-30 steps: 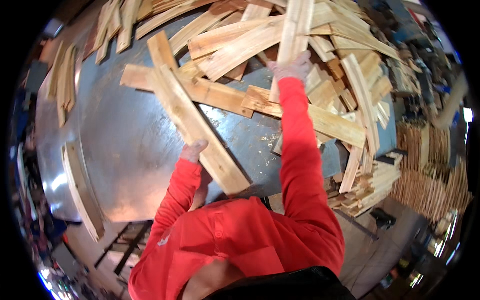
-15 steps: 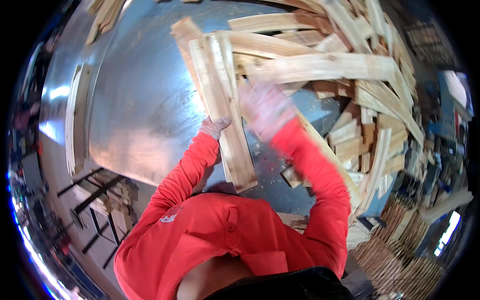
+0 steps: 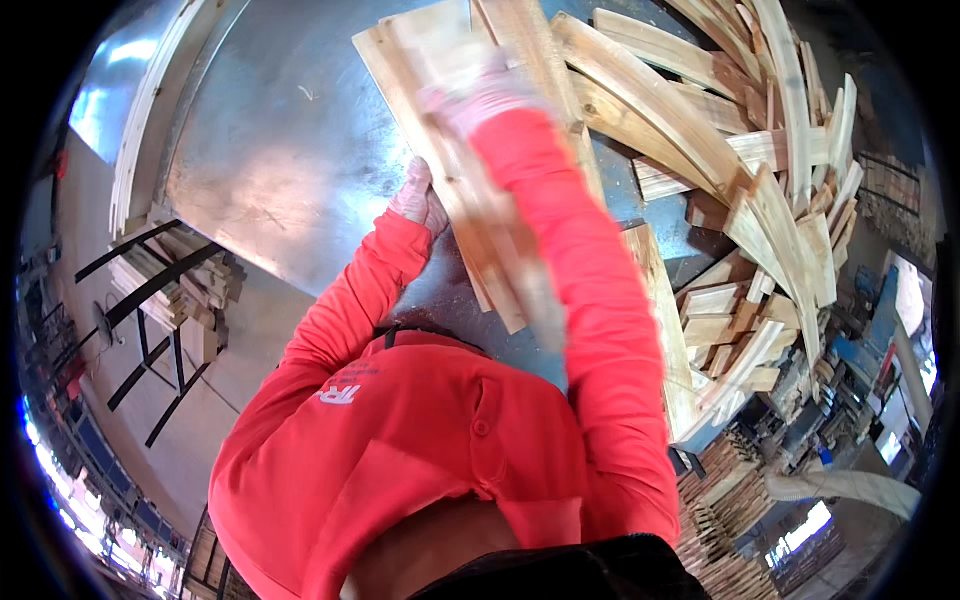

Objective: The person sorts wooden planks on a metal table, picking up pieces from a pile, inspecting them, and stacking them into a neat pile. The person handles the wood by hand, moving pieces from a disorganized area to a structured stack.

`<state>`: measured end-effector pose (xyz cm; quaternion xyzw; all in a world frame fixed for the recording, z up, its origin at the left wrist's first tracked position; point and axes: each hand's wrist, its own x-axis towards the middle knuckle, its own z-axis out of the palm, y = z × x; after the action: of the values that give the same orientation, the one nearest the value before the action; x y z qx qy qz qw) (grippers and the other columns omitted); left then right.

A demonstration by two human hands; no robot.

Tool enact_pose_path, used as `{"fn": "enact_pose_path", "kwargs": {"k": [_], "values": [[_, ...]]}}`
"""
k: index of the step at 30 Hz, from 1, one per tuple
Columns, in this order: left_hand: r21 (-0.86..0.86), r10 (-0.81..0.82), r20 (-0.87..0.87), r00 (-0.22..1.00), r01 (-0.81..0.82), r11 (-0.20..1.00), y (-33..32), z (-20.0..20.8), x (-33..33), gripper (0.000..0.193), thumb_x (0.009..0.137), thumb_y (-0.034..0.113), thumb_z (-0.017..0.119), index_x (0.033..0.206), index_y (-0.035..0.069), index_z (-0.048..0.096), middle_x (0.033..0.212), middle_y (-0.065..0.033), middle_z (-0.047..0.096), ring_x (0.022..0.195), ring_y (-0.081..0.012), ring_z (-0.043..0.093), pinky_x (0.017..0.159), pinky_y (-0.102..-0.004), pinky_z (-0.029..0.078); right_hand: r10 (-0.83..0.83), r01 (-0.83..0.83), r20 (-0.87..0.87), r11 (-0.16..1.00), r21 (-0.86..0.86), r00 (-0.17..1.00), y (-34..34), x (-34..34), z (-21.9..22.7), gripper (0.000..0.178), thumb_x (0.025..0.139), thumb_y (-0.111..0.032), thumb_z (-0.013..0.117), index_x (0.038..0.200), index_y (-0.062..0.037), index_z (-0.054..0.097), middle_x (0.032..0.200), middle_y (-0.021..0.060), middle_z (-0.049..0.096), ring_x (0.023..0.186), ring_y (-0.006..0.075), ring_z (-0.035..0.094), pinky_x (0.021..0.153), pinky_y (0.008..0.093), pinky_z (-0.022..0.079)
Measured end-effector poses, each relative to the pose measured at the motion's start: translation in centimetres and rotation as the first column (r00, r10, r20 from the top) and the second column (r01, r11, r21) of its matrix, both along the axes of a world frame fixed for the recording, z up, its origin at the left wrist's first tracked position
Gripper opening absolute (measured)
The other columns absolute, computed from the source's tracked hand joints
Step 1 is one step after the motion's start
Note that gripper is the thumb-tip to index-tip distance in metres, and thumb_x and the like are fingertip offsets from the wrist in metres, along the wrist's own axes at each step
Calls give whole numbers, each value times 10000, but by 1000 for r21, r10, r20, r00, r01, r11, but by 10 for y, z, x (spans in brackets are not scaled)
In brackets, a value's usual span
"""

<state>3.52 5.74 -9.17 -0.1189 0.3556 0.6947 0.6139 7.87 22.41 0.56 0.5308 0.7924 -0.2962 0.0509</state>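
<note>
My left hand, in a pale glove, grips the left edge of a small stack of wooden boards lying lengthwise in front of me. Across the top of this stack is another wooden board, smeared by motion. My right hand, gloved too, reaches over and appears to hold that board; its fingers are blurred. One more plank lies just right of the stack, partly behind my right hand and sleeve.
A jumbled heap of planks covers the right side of the metal table. Long boards lie along the left. A black metal stand with wood stands beyond the left edge. Stacked wood is at lower right.
My right hand has moved forward and left from the heap's edge, over the stack, with a blurred board. My left hand has shifted to the stack's left edge. The view has shifted.
</note>
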Motion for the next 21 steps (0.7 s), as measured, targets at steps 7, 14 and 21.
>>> {"fn": "enact_pose_path", "kwargs": {"k": [7, 14, 21], "values": [[-337, -358, -447, 820, 216, 916, -1, -50, -19, 362, 825, 190, 712, 1138, 35, 618, 1013, -105, 665, 889, -253, 650, 789, -386, 541, -146, -43, 325, 859, 510, 934, 0, 124, -91, 1027, 736, -676, 599, 1453, -7, 293, 1471, 231, 345, 1368, 415, 309, 1100, 531, 275], [94, 5, 76, 997, -12, 995, 0, -27, -5, 449, 922, 242, 591, 1275, -23, 509, 1169, -172, 613, 1018, -301, 621, 907, -425, 517, 96, -86, 228, 995, -54, 969, -55, 80, 11, 910, 684, -656, 643, 1404, -139, 436, 1467, 247, 326, 1361, 399, 312, 1089, 442, 331], [-164, -371, -199, 907, 342, 925, -10, -1, -16, 395, 904, 204, 606, 1240, 2, 555, 1123, -161, 633, 973, -268, 638, 854, -404, 535, -25, -197, 591, 930, 309, 806, 52, 214, 52, 1100, 587, -628, 736, 1481, -172, 284, 1494, 248, 287, 1370, 421, 299, 1123, 553, 214]]}}
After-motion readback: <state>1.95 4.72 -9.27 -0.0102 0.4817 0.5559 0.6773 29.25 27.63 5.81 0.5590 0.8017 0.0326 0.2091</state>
